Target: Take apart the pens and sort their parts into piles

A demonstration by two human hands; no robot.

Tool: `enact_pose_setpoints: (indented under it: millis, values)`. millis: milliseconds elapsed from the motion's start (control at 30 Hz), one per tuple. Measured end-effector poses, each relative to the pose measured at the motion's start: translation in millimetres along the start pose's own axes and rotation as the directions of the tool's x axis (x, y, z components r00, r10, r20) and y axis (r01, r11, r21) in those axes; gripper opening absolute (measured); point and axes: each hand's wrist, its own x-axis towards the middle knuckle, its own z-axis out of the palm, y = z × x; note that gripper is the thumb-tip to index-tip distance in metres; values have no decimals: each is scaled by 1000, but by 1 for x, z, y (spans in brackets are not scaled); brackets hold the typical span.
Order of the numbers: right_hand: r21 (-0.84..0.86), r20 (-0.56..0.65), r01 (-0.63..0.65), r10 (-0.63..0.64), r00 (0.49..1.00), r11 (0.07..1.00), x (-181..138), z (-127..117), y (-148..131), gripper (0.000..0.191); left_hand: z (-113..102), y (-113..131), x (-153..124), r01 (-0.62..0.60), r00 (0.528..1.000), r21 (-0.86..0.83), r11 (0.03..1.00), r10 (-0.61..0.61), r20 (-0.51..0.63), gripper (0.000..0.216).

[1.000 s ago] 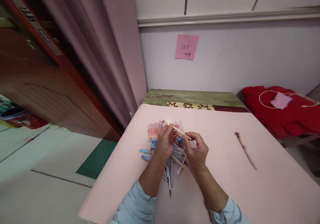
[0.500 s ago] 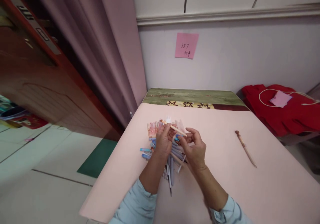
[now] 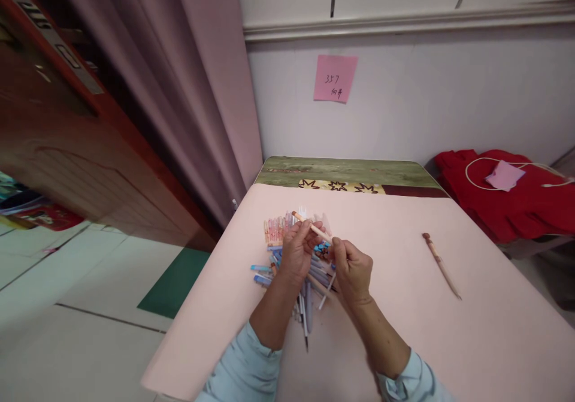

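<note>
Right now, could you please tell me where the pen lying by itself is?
In the head view, the lone pen lies on the right side of the pink table covering, right of the right hand and nearer the camera than the red cloth.

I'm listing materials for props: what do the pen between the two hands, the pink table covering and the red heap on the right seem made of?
Pen: probably plastic, fairly matte; the pale barrel looks smooth and even.
Pink table covering: perhaps paper or thin vinyl, dull; it lies flat, no weave visible.
Red heap: likely fabric, matte; it drapes in soft folds.
</note>
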Motion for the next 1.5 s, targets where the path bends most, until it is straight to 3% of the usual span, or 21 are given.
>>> enact_pose_setpoints:
  millis: [67, 167, 300, 767, 933, 1100, 1233, 1500]
  values:
    - [10, 10, -1, 1, 1000, 1000, 0, 2, 0, 30, -1, -1, 1, -27, 999, -1, 1000, 27, -33, 21]
    - [11, -16, 4, -4, 1000, 1000, -1, 4, -3, 35, -2, -1, 3, -47, 997, 22, 999, 48, -65, 23]
    - [30, -14, 3, -2, 1000, 1000, -2, 5, -4, 20, -1, -2, 2, -37, 999, 75, 997, 38, -14, 26]
    - [-63, -45, -17, 14, 999, 998, -1, 1, -1, 31, 8, -10, -7, 45, 999, -3, 999, -45, -2, 28]
    - [-92, -2, -13, 12, 1000, 996, 1, 0, -1, 34, 8, -10, -6, -14, 1000, 4, 1000, 14, -7, 25]
    - [-91, 13, 5, -4, 1000, 996, 0, 4, -2, 38, 3, -6, -1, -35, 995, -21, 999, 32, -93, 20]
    - [-52, -16, -3, 2, 1000, 999, -1, 4, -4, 24, -1, -5, 2, -32, 996, -47, 998, 28, -86, 15]
    - [-139, 40, 14, -9, 999, 990, 1, -2, -4, 49, 0, -7, -1, 47, 999, -56, 997, -48, -19, 15]
